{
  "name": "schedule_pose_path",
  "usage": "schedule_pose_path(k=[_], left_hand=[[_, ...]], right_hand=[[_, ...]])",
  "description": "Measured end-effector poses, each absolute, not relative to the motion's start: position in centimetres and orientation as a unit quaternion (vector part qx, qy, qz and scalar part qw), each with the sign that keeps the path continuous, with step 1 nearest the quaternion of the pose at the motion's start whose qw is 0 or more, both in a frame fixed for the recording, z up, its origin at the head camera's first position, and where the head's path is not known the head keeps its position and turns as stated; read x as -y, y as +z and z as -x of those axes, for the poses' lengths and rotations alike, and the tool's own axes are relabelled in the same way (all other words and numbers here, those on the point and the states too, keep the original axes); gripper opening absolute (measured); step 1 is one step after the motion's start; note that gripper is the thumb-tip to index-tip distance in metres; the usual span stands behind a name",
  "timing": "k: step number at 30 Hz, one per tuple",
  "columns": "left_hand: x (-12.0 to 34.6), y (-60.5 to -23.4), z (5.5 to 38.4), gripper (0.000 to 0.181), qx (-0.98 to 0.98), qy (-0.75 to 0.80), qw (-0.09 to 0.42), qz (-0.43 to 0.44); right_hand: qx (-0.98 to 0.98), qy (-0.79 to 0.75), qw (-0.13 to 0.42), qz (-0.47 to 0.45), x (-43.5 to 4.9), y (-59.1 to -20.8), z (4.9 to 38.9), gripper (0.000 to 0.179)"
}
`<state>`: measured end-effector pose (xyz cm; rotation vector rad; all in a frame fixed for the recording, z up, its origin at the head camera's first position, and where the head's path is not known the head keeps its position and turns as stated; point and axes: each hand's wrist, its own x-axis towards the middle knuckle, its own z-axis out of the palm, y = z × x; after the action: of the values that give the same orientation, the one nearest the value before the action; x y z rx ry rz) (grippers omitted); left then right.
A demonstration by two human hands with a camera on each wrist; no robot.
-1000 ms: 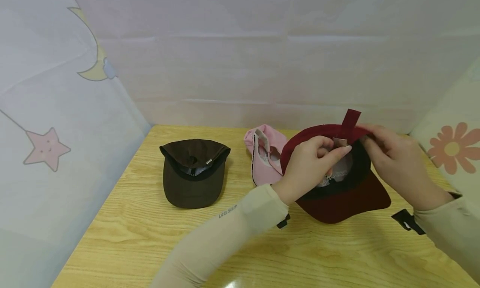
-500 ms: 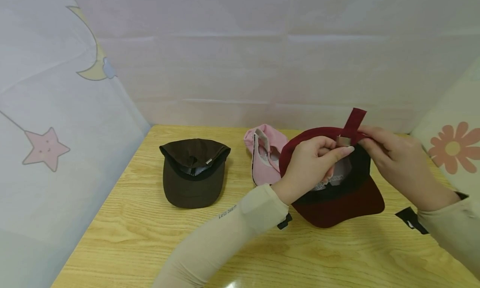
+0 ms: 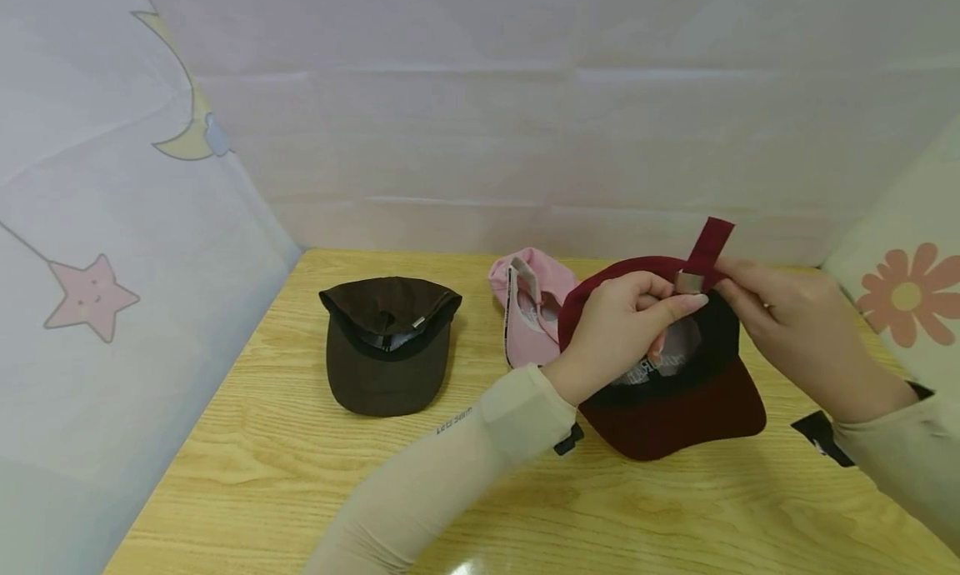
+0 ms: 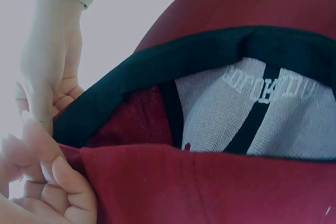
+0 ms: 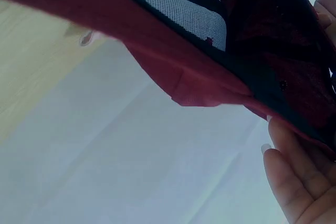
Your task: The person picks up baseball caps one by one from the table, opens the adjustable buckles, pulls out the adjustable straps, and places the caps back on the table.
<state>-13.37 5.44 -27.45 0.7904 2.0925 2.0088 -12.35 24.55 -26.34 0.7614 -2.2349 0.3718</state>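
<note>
A dark red baseball cap (image 3: 671, 429) hangs between both hands, its underside facing me and its brim pointing down. My left hand (image 3: 617, 329) pinches the metal buckle (image 3: 690, 282) at the cap's back, thumb along its lower edge. Out of that buckle the red strap (image 3: 710, 243) sticks upward. My right hand (image 3: 802, 337) grips the back band just right of the buckle, between thumb and fingers. In the left wrist view, a dark sweatband (image 4: 184, 53) and white mesh lining (image 4: 210, 108) with backward lettering show inside. The right wrist view shows the right fingers (image 5: 294, 177) at the cap's edge.
A dark brown cap (image 3: 387, 383) lies on the wooden table (image 3: 247, 475) at left, opening toward me. Behind the red cap sits a pink cap (image 3: 528, 333), partly covered by it. Printed cloth walls (image 3: 450, 142) enclose the table at back and sides.
The red cap has tilted and dropped slightly to the left at its brim. Its strap and buckle have shifted a little right, and the buckle now shows more fully.
</note>
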Motion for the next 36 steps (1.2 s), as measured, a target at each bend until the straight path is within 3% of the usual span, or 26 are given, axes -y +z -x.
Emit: schedule_pose_path(k=[11,25,36], left_hand=[[-5.46,-27.3,13.54,0.019,-0.698,0.661,0.08,-0.264],[-5.28,-27.08,13.7,0.026,-0.697,0.66,0.098,-0.261],[-5.34,-27.71,13.72,0.024,-0.695,0.659,0.105,-0.266]], right_hand=[[0.876,0.149,0.36,-0.285,-24.53,-26.33,12.06,0.076],[0.84,0.047,0.397,-0.368,-24.15,-26.24,11.92,0.062],[0.853,0.09,0.393,-0.331,-24.33,-26.11,11.9,0.065]])
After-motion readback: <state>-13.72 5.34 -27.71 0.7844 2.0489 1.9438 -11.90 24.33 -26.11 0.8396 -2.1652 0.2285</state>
